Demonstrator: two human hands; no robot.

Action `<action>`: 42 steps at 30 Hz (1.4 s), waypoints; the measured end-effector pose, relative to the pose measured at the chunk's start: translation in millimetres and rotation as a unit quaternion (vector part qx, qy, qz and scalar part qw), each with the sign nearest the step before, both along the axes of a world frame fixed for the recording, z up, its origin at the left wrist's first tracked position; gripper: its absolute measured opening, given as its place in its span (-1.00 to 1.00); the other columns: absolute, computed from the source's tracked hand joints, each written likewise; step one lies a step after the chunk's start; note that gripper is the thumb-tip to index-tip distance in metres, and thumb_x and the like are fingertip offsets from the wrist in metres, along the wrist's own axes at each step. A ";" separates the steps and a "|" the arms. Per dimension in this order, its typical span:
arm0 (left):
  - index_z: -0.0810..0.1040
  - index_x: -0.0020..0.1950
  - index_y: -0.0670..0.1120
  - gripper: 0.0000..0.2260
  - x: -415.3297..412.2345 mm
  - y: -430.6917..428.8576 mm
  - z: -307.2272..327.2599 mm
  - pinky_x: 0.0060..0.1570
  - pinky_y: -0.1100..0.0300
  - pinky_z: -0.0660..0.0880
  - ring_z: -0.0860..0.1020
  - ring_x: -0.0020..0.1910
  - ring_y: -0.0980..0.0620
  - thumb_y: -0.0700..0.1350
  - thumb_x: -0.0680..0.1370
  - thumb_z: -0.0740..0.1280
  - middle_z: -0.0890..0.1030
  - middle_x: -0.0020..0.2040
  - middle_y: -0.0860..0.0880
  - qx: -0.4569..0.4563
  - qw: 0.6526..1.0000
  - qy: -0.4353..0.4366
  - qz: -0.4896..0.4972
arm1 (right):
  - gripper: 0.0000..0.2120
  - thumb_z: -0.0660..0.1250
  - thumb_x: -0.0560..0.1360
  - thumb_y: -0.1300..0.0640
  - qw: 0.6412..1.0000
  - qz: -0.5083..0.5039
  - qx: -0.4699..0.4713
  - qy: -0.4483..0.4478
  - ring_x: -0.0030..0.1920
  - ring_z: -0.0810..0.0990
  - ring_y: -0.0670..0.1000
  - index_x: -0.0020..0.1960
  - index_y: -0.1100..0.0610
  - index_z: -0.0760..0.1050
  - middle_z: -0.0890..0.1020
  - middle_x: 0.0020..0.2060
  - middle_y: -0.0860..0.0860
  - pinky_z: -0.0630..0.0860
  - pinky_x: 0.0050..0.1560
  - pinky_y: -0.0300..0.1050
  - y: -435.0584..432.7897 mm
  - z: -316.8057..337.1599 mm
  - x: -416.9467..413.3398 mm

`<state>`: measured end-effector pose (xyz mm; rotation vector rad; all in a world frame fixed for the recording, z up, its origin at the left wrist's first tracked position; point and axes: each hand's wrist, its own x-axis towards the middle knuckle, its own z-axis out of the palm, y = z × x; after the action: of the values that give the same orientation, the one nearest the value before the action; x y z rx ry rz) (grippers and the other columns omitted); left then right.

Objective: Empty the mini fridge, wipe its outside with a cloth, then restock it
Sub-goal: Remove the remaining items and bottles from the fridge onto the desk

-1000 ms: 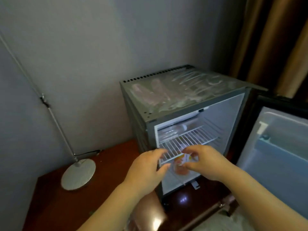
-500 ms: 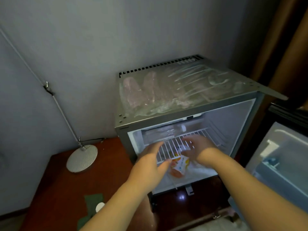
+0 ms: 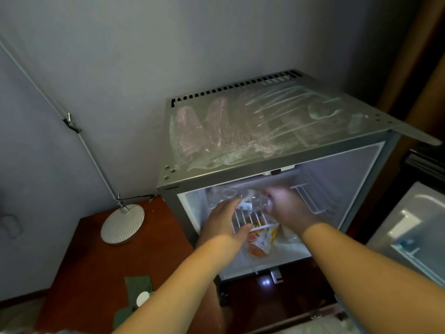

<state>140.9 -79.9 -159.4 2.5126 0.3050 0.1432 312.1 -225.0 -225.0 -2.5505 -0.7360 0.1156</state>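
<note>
Mini fridge (image 3: 240, 175) stands on dark wood surface (image 3: 96, 261) against grey wall, door (image 3: 409, 227) swung open to the right. Top panel covered w/ crinkled clear plastic film (image 3: 240, 131).

Contents, as far as visible: clear plastic bottle (image 3: 258, 201) lying on wire shelf (image 3: 310, 201) in upper compartment; orange-and-white packet (image 3: 262, 239) below shelf, on fridge floor. More clear items at back left of shelf, too blurred to ID.

Hands: both inside the cabinet. Right hand (image 3: 286, 208) has fingers curled round the bottle. Left hand (image 3: 222, 222) is spread, fingers straight and thumb apart, fingertips at the bottle's labelled end; touching vs. just short of it, can't tell.

Green cloth (image 3: 138, 283) lies on surface front left, small white round object on it. Lamp base (image 3: 122, 224) sits near fridge's left side.

Assessment: step in hand is emptying, early on, since the bottle and packet are not yet out. Wiping not begun; cloth untouched.

Next move, est.: draw the bottle fwd. over shelf's front edge w/o snagging the wire, left hand steadying. Set it on surface away from the cloth. Packet then needs a reach under the shelf. Film on top will likely need lifting before wipe-down.
</note>
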 end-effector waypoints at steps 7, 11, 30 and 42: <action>0.17 0.59 0.22 -0.36 5.0 -0.8 -3.4 0.40 0.27 0.15 0.16 0.55 0.12 0.07 0.58 0.40 0.19 0.57 0.17 0.021 0.998 0.031 -0.050 | -0.66 0.51 0.46 -0.06 0.994 -0.036 0.096 0.049 -0.10 0.59 0.00 0.19 0.01 0.62 0.63 -0.10 -0.03 0.53 -0.05 -0.12 -39.1 32.0 -65.8; 0.23 0.51 0.31 -0.33 3.7 -8.8 -1.6 0.36 0.33 0.26 0.30 0.45 0.25 0.08 0.50 0.49 0.33 0.48 0.23 -0.004 0.994 0.027 -0.107 | -0.72 0.58 0.39 0.02 0.970 -0.041 0.241 0.007 -0.20 0.60 -0.17 0.08 -0.03 0.67 0.61 -0.19 -0.16 0.48 -0.15 -0.34 -65.0 70.1 -101.8; 0.55 0.24 0.11 -0.47 -148.6 101.5 48.2 0.00 0.30 0.54 0.64 0.09 0.16 -0.17 0.35 0.64 0.67 0.08 0.17 -0.212 0.970 -0.050 -0.103 | -0.69 0.61 0.32 -0.06 0.949 0.183 0.254 -0.021 -0.19 0.61 -0.01 0.04 -0.10 0.68 0.61 -0.19 -0.12 0.46 -0.25 -0.33 66.2 165.3 -222.0; 0.49 0.31 0.29 -0.38 -265.7 332.0 32.2 0.16 0.10 0.59 0.58 0.17 0.25 0.07 0.31 0.64 0.62 0.16 0.28 -0.146 0.987 -0.060 0.030 | -0.71 0.55 0.42 -0.08 0.936 0.287 0.202 0.009 -0.06 0.58 -0.11 0.12 -0.11 0.66 0.59 -0.12 -0.19 0.54 -0.12 -0.22 310.6 151.3 -303.9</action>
<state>-124.7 252.1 -127.2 2.1962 0.3276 0.2537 8.2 85.6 -73.7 -1.8845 -1.3281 0.1577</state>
